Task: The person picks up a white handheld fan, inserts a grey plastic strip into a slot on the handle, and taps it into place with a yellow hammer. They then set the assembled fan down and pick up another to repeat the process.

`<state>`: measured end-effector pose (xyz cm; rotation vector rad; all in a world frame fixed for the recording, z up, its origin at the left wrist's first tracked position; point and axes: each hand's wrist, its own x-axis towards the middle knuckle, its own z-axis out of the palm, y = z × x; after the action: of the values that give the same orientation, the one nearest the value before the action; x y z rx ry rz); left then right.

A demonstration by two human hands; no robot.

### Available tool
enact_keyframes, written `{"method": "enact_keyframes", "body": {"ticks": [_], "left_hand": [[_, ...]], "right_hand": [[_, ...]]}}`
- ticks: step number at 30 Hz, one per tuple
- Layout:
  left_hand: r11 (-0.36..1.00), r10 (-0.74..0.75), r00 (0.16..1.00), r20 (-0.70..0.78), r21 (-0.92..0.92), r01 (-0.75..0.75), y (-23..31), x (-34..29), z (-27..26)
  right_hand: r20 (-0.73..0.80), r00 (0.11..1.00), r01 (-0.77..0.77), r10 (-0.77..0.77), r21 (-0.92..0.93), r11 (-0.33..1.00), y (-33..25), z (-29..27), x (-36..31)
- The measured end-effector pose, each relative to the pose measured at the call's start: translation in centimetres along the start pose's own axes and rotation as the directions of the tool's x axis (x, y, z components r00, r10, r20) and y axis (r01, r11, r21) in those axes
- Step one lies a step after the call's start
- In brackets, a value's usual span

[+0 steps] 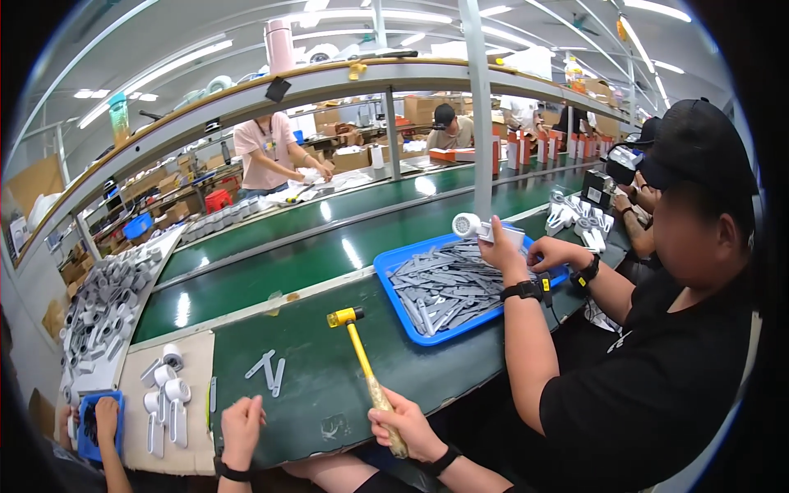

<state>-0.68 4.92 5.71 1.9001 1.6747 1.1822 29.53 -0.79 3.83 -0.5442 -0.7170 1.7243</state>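
Note:
My right hand (407, 423) grips the wrapped lower handle of a small mallet (358, 353). Its yellow shaft tilts up and away, and the black-and-yellow head is raised over the green work surface. At the front edge, beside a cardboard sheet (193, 394), my left hand (242, 429) is curled closed with the thumb up; nothing shows in it. Beyond that hand lie several slim grey plastic strips (269, 371). On the cardboard sit several white handheld fan-like units (165, 386) with round heads and handles.
A blue tray (448, 335) full of grey strips stands to the right. A co-worker beside it holds a white unit (470, 226). At lower left, another person's hand (107, 417) reaches into a blue bin (121, 448). White parts (107, 304) are heaped far left. A post (477, 107) rises past the green conveyor (304, 255).

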Motion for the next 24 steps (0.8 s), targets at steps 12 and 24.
{"method": "enact_keyframes", "body": {"ticks": [12, 24], "left_hand": [[0.970, 0.057, 0.998, 0.017, 0.235, -0.059, 0.9, -5.3, 2.6], [0.950, 0.172, 0.970, -0.170, 0.290, -0.118, 0.3, -5.9, 4.4]], "right_hand": [[-0.083, 0.995, -0.037, 0.058, 0.233, 0.972, 2.9, -0.6, 5.6], [-0.150, 0.983, -0.065, 0.104, 0.246, 0.967, 2.4, 0.8, 5.1]]}}
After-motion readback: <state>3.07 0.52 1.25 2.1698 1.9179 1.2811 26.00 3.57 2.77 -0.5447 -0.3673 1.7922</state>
